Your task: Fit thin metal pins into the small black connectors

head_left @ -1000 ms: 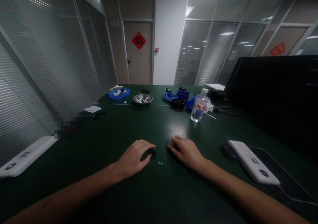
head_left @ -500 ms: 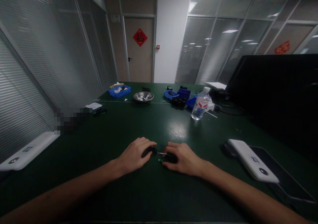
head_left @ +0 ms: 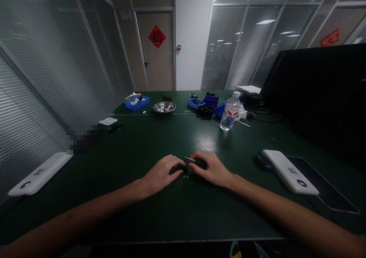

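Both of my hands rest close together on the dark green table [head_left: 177,212]. My left hand [head_left: 162,173] is curled over a small black part [head_left: 179,169] and grips it. My right hand [head_left: 210,169] is closed on a small dark tool with a thin metal tip [head_left: 189,159] that points left towards the black part. A tiny green piece [head_left: 185,176] lies on the table just below the gap between my hands.
A water bottle [head_left: 229,115] stands beyond my hands. Farther back are blue bins [head_left: 137,102], a steel bowl [head_left: 164,107] and black parts [head_left: 205,110]. White devices lie at the left [head_left: 40,173] and right [head_left: 288,171]. A dark monitor [head_left: 323,94] fills the right.
My hands have come closer together and moved a little farther from me. The thin metal tip now shows above my right fingers. The view has tilted slightly.
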Demonstrator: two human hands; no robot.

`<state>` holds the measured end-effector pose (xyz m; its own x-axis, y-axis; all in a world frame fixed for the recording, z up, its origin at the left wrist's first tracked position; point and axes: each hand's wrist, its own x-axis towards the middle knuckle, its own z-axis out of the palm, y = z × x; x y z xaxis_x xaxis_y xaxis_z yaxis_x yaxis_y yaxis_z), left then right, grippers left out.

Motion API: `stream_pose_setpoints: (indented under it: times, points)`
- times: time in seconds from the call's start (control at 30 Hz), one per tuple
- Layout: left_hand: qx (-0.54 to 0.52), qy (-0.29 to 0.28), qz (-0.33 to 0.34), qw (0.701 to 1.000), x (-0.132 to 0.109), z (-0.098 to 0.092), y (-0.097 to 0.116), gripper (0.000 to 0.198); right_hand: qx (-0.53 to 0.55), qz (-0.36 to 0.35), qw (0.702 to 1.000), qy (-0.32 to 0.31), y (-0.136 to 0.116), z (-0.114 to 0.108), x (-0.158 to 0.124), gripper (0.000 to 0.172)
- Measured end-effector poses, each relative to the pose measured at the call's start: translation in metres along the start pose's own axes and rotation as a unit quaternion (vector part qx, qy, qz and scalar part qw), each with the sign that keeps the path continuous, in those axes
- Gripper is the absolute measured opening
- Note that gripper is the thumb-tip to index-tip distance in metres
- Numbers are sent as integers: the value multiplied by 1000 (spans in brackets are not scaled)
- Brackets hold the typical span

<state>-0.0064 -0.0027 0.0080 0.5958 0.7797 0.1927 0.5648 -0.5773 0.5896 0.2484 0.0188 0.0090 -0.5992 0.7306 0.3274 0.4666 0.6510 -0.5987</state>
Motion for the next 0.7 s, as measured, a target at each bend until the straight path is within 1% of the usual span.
stream_pose_setpoints:
  times: [0.03,0.07,0.17,0.2,0.23,0.3,0.37,0.47,0.53,0.63,0.7]
  points:
    - [9,0,2,1000,0,-1,0,24,-4,-2,1000,6,2,-2,0,19]
    - [17,-1,1,1000,0,-2,-1,24,-11,-8,1000,-4,3,-3,-1,19]
    - [16,-15,-12,1000,-4,-12,-7,21,-40,-43,996,-73,3,-4,-3,20]
    - [10,-24,-17,1000,-6,-15,-8,20,-51,-51,993,-90,2,-3,-4,21]
    - [4,-36,-19,999,-8,-17,-9,20,-57,-52,993,-94,1,-2,-5,21]
    - [-8,-59,-17,998,-11,-19,-5,20,-53,-47,994,-80,-1,0,-4,19]
    - [-13,-72,-6,997,-13,-15,3,21,-49,-43,996,-54,0,1,-3,18]
    - [-12,-57,12,998,-14,-2,18,20,-42,-38,998,-32,5,1,-2,18]
    - [-11,-43,13,999,-12,6,24,19,-34,-38,998,-24,7,1,-2,17]
    - [3,-50,13,999,-9,13,23,19,-25,-42,999,-18,6,2,-3,17]
    - [22,-55,15,998,-8,10,16,19,-25,-46,998,-18,5,2,-3,17]
